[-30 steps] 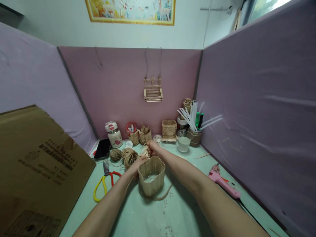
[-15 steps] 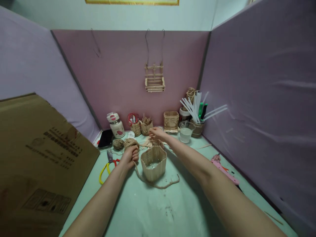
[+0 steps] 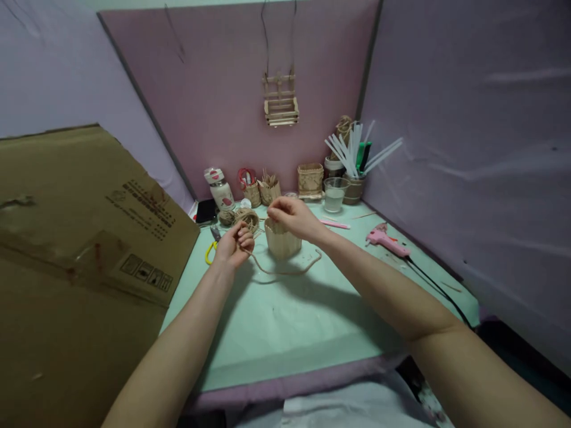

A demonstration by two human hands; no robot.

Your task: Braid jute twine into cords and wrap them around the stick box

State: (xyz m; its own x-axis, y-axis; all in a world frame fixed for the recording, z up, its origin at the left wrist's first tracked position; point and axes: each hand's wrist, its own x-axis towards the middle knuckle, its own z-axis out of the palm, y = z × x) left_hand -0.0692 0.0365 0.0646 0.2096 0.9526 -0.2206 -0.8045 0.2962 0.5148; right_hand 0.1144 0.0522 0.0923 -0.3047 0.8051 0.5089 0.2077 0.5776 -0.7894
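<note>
My left hand is closed around a brown cord, whose loose end curves to the right across the table. A small pale basket with upright ribbed sides stands between my hands, just behind the cord. Above its rim my right hand is closed in a pinch; whatever its fingertips hold is too small to tell. The hand covers part of the basket's opening. Behind my left hand lies a coil of twine, with a smaller twine ball next to it. Yellow-handled scissors are partly hidden by my left hand.
A large cardboard box takes up the left side. On the right lies a pink glue gun with a black cable. Along the back stand a jar, a woven basket, a plastic cup and white glue sticks.
The view has tilted down, showing the table's front edge. My right hand has come from behind the basket to above its rim. My left hand still grips the cord and has turned, fingers more visible.
</note>
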